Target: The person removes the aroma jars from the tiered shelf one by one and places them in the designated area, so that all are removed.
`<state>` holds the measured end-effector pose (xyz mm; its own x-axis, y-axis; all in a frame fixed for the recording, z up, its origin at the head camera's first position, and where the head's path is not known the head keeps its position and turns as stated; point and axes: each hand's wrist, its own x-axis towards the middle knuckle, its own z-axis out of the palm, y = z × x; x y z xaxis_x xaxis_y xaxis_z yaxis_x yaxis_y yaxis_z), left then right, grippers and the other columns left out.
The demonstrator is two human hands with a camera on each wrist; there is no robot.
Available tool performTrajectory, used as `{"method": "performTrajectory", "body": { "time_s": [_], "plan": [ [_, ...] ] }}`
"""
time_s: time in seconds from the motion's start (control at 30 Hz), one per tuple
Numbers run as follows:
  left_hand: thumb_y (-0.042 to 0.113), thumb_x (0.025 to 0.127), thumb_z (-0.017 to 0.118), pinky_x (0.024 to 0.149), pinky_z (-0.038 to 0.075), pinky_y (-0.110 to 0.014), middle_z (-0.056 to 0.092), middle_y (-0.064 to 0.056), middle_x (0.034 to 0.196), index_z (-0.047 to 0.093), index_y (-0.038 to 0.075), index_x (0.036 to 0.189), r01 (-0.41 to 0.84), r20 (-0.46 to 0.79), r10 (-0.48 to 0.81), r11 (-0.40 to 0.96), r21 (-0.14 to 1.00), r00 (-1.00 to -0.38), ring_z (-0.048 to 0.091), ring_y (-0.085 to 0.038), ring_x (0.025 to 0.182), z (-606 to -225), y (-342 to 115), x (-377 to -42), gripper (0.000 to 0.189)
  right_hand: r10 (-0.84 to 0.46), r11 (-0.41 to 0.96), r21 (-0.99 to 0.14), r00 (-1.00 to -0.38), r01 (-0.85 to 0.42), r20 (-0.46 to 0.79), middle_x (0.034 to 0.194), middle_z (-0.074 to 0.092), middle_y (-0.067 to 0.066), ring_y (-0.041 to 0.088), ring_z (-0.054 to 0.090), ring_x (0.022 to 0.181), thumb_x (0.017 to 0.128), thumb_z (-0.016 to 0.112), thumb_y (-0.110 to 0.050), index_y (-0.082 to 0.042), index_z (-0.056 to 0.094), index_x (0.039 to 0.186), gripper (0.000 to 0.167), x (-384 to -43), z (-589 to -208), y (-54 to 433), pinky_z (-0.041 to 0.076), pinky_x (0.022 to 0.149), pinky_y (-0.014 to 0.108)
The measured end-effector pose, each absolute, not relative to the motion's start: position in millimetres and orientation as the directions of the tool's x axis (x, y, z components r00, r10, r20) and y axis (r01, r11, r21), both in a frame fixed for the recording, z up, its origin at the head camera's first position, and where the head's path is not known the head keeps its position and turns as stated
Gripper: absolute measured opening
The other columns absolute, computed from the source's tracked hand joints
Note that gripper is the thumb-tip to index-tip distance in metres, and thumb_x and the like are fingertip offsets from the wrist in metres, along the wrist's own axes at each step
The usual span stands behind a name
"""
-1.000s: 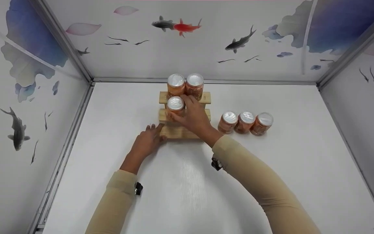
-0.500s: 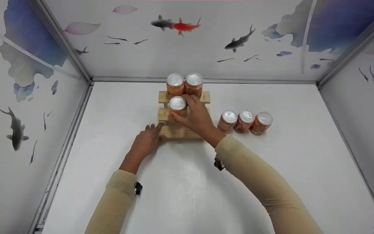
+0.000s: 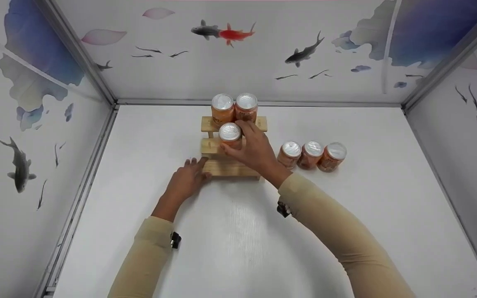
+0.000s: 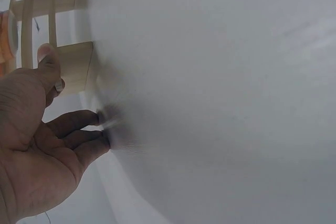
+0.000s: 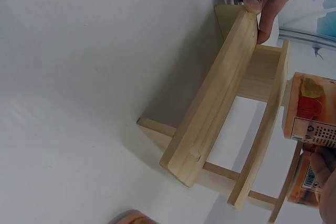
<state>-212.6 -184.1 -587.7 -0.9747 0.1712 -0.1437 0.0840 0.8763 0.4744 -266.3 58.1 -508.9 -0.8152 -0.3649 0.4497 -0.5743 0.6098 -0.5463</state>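
subject: a held can, found over the middle shelf of a wooden rack, roughly midway between that shelf's left and right ends. the can reads upright. contact between its base and the shelf cannot be confirmed.

grip: the right hand holds the can from its right side, thumb in front and fingers behind, the spread no wider than the can. the left hand pinches the left front corner of the rack between thumb and forefinger; its other fingers reach down to the table.

surroundings: two cans stand side by side on the top shelf, close behind the held one. three cans stand in a row on the table, off the rack's right end.

recommendations, by judgement: keep the left hand firm on the corner so the rack cannot slide. bring the base flat within the shelf's front edge before loosening the fingers. mind the fingers behind the can, which sit near the top shelf's cans and could nudge them. withdraw toward the table's front edge, thumb first, without dragging the can.
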Motion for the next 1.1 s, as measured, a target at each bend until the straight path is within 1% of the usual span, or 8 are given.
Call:
{"method": "performTrajectory", "body": {
  "time_s": [0.17,0.33,0.47,0.6,0.77,0.93,1.1],
  "plan": [
    [0.043,0.112,0.065,0.121,0.046,-0.071,0.043,-0.037,0.166,0.048,0.018,0.169,0.070,-0.158,0.167,0.870,0.489,-0.973,0.042,-0.056,0.158,-588,-185,-214,0.064,-0.363,0.605,-0.549,-0.813,-0.577,0.455,0.136,0.070,0.022,0.037,0.074,0.121,0.092,0.092,-0.034,0.003,0.061,0.144,0.072,-266,-511,63,0.064,0.102,0.052],
    [0.041,0.112,0.065,0.119,0.047,-0.072,0.045,-0.038,0.165,0.047,0.018,0.169,0.087,-0.149,0.178,0.875,0.476,-0.973,0.044,-0.057,0.156,-589,-186,-214,0.063,-0.367,0.602,-0.559,-0.820,-0.570,0.440,0.135,0.069,0.021,0.037,0.073,0.122,0.092,0.092,-0.035,0.000,0.061,0.144,0.070,-264,-510,68,0.063,0.103,0.053],
    [0.042,0.112,0.065,0.124,0.043,-0.070,0.042,-0.035,0.168,0.046,0.020,0.170,0.055,-0.172,0.163,0.860,0.507,-0.971,0.039,-0.055,0.160,-588,-185,-213,0.065,-0.365,0.606,-0.563,-0.825,-0.562,0.430,0.134,0.069,0.020,0.036,0.073,0.121,0.092,0.092,-0.037,-0.001,0.061,0.144,0.070,-262,-509,72,0.062,0.102,0.055],
    [0.044,0.112,0.064,0.128,0.039,-0.068,0.039,-0.032,0.171,0.045,0.021,0.171,0.025,-0.193,0.150,0.847,0.531,-0.970,0.034,-0.053,0.163,-588,-185,-212,0.066,-0.364,0.600,-0.569,-0.826,-0.562,0.431,0.133,0.069,0.019,0.035,0.073,0.118,0.093,0.091,-0.038,-0.002,0.061,0.144,0.070,-260,-510,77,0.063,0.101,0.052],
    [0.044,0.112,0.065,0.126,0.040,-0.070,0.041,-0.035,0.169,0.046,0.018,0.170,0.044,-0.172,0.158,0.847,0.529,-0.972,0.037,-0.055,0.161,-588,-184,-212,0.066,-0.370,0.594,-0.564,-0.817,-0.574,0.441,0.128,0.069,0.017,0.033,0.074,0.113,0.092,0.092,-0.036,-0.001,0.061,0.145,0.070,-258,-514,84,0.064,0.097,0.050],
    [0.046,0.112,0.064,0.125,0.041,-0.070,0.042,-0.035,0.168,0.047,0.019,0.170,0.051,-0.165,0.162,0.847,0.529,-0.973,0.038,-0.055,0.161,-588,-184,-212,0.066,-0.360,0.610,-0.550,-0.817,-0.571,0.450,0.125,0.071,0.016,0.031,0.074,0.109,0.091,0.092,-0.036,-0.001,0.062,0.145,0.071,-255,-516,91,0.065,0.094,0.050],
    [0.046,0.113,0.061,0.126,0.040,-0.070,0.041,-0.034,0.169,0.045,0.019,0.170,0.049,-0.173,0.164,0.849,0.526,-0.971,0.037,-0.054,0.162,-588,-184,-212,0.065,-0.352,0.590,-0.554,-0.805,-0.587,0.478,0.126,0.072,0.018,0.032,0.075,0.110,0.091,0.093,-0.033,0.001,0.062,0.144,0.070,-254,-516,97,0.065,0.094,0.049]
  ]
}}
